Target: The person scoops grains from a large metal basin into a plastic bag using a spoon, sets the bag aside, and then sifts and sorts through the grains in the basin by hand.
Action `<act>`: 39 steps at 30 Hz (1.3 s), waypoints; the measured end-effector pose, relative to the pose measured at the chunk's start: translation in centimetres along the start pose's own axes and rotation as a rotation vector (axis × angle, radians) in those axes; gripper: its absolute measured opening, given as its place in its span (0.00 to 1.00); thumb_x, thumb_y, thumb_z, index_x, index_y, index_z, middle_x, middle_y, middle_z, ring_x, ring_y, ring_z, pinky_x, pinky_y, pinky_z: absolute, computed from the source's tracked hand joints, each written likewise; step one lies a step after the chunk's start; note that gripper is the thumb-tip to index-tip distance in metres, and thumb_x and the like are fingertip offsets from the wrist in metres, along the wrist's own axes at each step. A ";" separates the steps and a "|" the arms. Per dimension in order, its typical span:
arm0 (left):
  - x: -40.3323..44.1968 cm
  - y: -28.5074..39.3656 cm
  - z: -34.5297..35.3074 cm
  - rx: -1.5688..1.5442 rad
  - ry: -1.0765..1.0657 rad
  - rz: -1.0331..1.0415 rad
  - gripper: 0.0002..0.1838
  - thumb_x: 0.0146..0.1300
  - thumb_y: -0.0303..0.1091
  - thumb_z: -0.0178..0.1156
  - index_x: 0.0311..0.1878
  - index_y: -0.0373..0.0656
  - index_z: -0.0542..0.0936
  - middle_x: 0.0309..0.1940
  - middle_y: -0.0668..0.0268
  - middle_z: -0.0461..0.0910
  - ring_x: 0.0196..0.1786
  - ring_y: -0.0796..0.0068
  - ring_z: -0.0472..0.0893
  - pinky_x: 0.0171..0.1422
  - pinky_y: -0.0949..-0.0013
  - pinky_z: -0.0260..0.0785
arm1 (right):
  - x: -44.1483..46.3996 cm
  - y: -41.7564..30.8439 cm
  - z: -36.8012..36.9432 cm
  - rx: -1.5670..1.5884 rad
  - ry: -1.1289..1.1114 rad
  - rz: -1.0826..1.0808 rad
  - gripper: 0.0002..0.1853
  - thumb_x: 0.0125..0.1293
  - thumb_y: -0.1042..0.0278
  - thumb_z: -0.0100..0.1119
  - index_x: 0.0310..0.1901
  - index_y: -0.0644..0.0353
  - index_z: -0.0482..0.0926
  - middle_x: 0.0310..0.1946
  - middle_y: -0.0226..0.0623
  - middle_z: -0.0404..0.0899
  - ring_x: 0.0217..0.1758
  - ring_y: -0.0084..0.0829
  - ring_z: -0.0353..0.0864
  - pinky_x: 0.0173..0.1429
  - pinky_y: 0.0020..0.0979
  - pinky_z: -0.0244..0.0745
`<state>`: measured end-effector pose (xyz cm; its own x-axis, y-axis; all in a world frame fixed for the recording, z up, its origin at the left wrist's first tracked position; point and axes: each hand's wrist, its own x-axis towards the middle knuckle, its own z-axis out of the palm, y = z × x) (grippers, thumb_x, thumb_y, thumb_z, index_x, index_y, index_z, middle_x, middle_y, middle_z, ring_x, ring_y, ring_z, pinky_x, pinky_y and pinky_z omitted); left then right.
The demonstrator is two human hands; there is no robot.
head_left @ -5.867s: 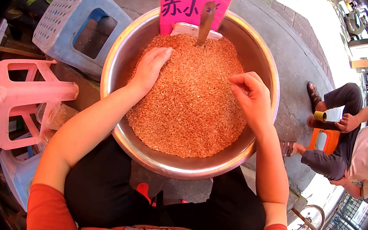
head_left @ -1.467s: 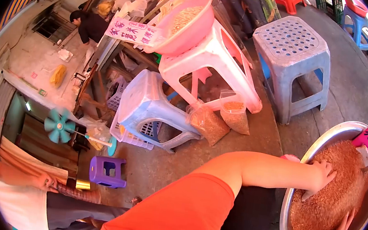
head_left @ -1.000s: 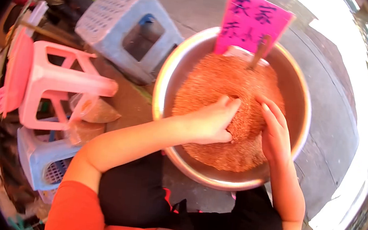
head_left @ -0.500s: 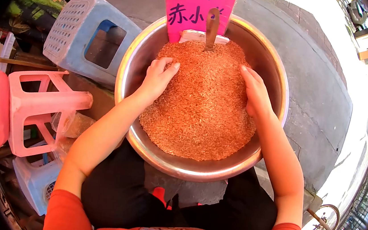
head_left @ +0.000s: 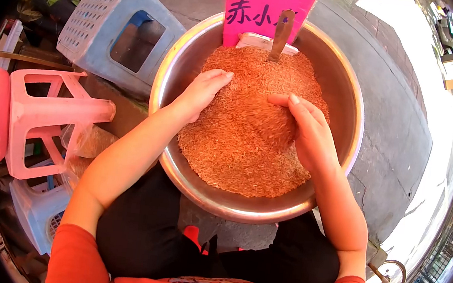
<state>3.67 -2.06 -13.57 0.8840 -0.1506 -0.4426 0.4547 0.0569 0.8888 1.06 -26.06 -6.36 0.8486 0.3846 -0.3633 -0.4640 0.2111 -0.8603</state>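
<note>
A large metal basin [head_left: 341, 148] holds a mound of reddish-brown rice [head_left: 225, 158]. My left hand [head_left: 205, 92] rests at the left side of the mound, fingers stretched out and partly hidden against the grains. Over the right side, my right hand [head_left: 311, 131] has its fingers curled with the thumb on top, a handful of rice at its palm. Blurred grains spill from it to the left. A scoop's handle [head_left: 283, 34] sticks up out of the rice at the back. Behind it stands a pink sign [head_left: 265, 13] with black handwritten characters.
To the left lie a blue plastic stool [head_left: 98, 23] and a pink stool [head_left: 48, 106], both on their sides. Bagged grain [head_left: 96, 141] sits by the pink one. The basin stands in front of my knees [head_left: 139, 232]. Grey pavement [head_left: 387, 136] extends to the right.
My right hand has moved inward from the basin's right side and gathered rice, which now spills in a blur. The left hand stays at the left of the mound. The view has shifted slightly.
</note>
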 end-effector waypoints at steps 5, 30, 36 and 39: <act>-0.3 -0.3 -0.3 0.063 -0.003 0.021 0.14 0.69 0.42 0.55 0.45 0.41 0.78 0.40 0.71 0.77 0.47 0.80 0.73 0.54 0.71 0.64 | 1.3 0.0 -2.3 -0.570 0.241 -0.345 0.22 0.73 0.55 0.49 0.59 0.63 0.75 0.64 0.49 0.67 0.71 0.36 0.61 0.73 0.35 0.54; -8.8 5.7 0.4 1.293 -0.385 0.188 0.57 0.40 0.40 0.77 0.72 0.35 0.54 0.63 0.47 0.61 0.66 0.50 0.64 0.67 0.57 0.62 | -4.7 -2.5 -4.7 -1.304 -0.136 -0.168 0.42 0.54 0.61 0.70 0.69 0.54 0.60 0.68 0.53 0.58 0.69 0.53 0.63 0.69 0.41 0.62; -8.5 4.0 3.7 1.456 -0.392 -0.119 0.57 0.40 0.36 0.74 0.70 0.27 0.51 0.55 0.41 0.65 0.58 0.41 0.70 0.64 0.55 0.65 | -4.0 0.4 -2.1 -1.576 -0.197 0.108 0.52 0.46 0.72 0.71 0.71 0.63 0.48 0.54 0.61 0.64 0.54 0.53 0.74 0.57 0.43 0.74; -8.1 3.5 5.0 1.271 -0.281 -0.012 0.51 0.44 0.28 0.70 0.69 0.26 0.52 0.60 0.42 0.64 0.62 0.46 0.71 0.65 0.60 0.66 | -3.3 1.5 -2.1 -1.302 -0.136 0.008 0.48 0.45 0.76 0.67 0.70 0.65 0.52 0.57 0.62 0.63 0.58 0.58 0.70 0.62 0.42 0.70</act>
<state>-2.38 -5.58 -6.26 0.7572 -0.3535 -0.5492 -0.0949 -0.8915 0.4430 -1.87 -28.88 -7.17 0.7794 0.4847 -0.3969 0.1804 -0.7803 -0.5988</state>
